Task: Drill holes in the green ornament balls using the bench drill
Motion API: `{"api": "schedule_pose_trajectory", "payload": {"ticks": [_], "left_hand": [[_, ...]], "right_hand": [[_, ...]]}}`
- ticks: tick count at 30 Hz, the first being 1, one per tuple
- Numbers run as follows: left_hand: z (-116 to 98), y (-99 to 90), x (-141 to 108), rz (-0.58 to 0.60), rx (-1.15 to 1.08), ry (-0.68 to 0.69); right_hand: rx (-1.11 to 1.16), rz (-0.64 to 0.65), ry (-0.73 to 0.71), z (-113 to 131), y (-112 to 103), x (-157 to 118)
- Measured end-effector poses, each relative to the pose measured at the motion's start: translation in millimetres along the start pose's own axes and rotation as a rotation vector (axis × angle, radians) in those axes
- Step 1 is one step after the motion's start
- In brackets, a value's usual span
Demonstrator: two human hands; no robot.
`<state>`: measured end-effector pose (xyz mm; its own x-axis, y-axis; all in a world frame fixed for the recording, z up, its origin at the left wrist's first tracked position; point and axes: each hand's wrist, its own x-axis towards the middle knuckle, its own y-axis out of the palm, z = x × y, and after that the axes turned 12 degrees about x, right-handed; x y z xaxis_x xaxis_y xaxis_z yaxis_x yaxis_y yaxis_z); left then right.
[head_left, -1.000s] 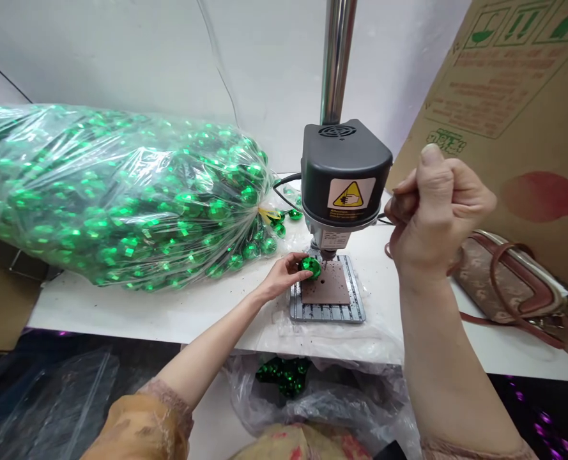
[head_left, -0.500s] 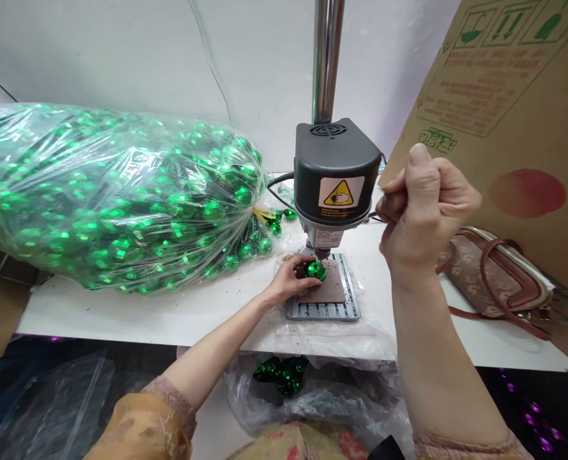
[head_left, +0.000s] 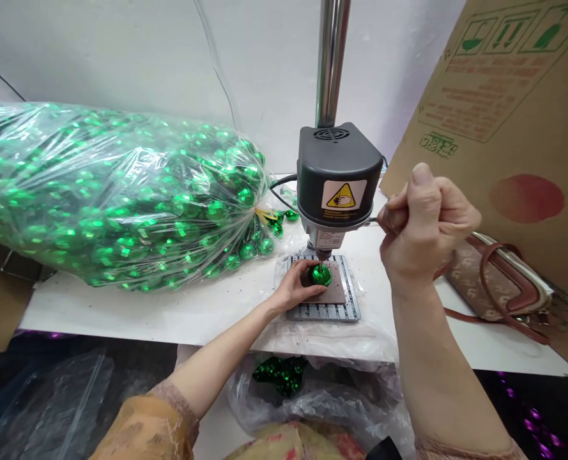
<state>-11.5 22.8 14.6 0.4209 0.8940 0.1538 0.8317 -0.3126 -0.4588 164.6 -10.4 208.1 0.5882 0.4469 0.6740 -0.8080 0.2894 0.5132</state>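
Note:
My left hand (head_left: 296, 285) pinches a shiny green faceted ball (head_left: 321, 275) between thumb and fingers. It rests on a brown square board (head_left: 335, 292) over the slotted grey base plate (head_left: 324, 312) of a small bench drill press (head_left: 340, 172). The drill's chuck (head_left: 322, 254) sits right above, and its thin bit meets the ball's top, though I cannot tell how deep. My right hand (head_left: 427, 220) is a raised fist to the right of the black motor housing. A thin lever rod runs from the drill into that fist; the grip itself is hidden by my fingers.
A large clear bag (head_left: 121, 198) of green balls lies at left, tied with yellow. Several loose green balls (head_left: 264, 246) are beside its neck. At right stand a cardboard box (head_left: 480, 147) and a patterned handbag (head_left: 499, 281). Below the table edge, an open plastic bag (head_left: 322, 409) holds green balls.
My right fist has come down slightly, and more of the lever rod shows. My left hand still holds the ball beneath the drill. The whole view has shifted a little.

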Motion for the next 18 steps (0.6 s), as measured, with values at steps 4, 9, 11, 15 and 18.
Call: {"api": "schedule_pose_trajectory", "payload": {"ticks": [4, 9, 11, 15, 18], "left_hand": [[-0.3, -0.2, 0.0, -0.001, 0.012, 0.001], [3.8, 1.2, 0.3, -0.005, 0.009, 0.024], [5.7, 2.1, 0.0, -0.005, 0.001, 0.032], [8.1, 3.1, -0.9, -0.010, -0.012, 0.034], [7.9, 2.8, -1.2, -0.010, -0.003, 0.043]], "right_hand": [[-0.002, -0.029, -0.082, -1.8, -7.0, -16.4], [0.100, -0.022, -0.175, -9.2, -14.0, -26.4], [0.116, -0.020, -0.202, -12.5, -15.7, -27.5], [0.111, -0.017, -0.234, -16.4, -18.5, -29.9], [0.134, 0.004, -0.256, -17.9, -20.6, -31.8]]}}
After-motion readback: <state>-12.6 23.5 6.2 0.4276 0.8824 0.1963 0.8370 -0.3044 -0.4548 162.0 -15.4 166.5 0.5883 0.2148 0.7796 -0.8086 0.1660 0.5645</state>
